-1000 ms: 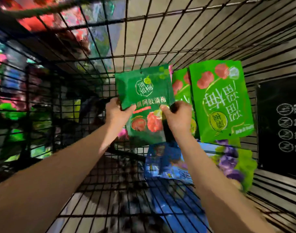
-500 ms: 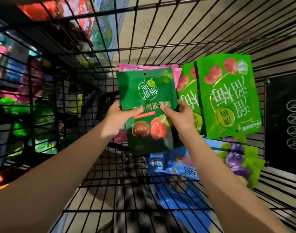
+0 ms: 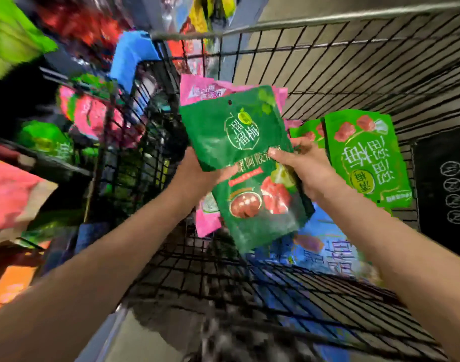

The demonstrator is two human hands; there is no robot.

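A dark green snack pouch (image 3: 239, 142) with red fruit pictures is held up over a black wire shopping cart (image 3: 328, 64). My left hand (image 3: 195, 173) grips its left edge from behind, thumb on the front. My right hand (image 3: 304, 168) pinches its right edge, thumb across the front. A pink pouch (image 3: 202, 91) sits directly behind the green one, its top and lower corner showing; which hand holds it I cannot tell.
Two bright green pouches (image 3: 364, 158) lean against the cart's right side. A blue pouch (image 3: 328, 252) lies on the cart floor. A black panel with warning icons (image 3: 450, 184) is at the far right. Blurred shelves of colourful packets (image 3: 88, 113) stand left of the cart.
The view has swung up and left, showing more shelves. The green pouch has tilted with its top toward the left, and more of the pink pouch shows behind it.
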